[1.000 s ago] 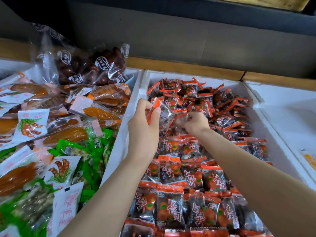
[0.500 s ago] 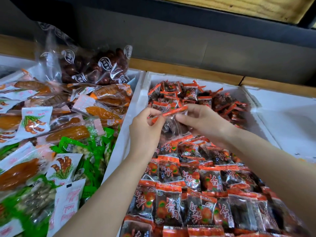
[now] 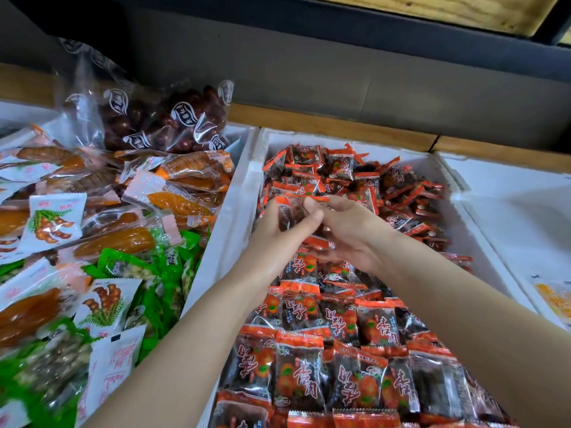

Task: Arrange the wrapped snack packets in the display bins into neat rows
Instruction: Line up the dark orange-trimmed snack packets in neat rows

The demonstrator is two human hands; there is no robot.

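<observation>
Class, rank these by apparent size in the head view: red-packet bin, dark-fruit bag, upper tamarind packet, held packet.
1. red-packet bin
2. dark-fruit bag
3. upper tamarind packet
4. held packet, though it is partly covered, so this last place is unsure

Over the white bin point(image 3: 244, 186), the left hand point(image 3: 275, 239) and right hand point(image 3: 352, 236) together pinch one orange-edged packet point(image 3: 290, 211), with tidy rows point(image 3: 324, 366) of like packets in front and a loose heap point(image 3: 389, 186) behind.
</observation>
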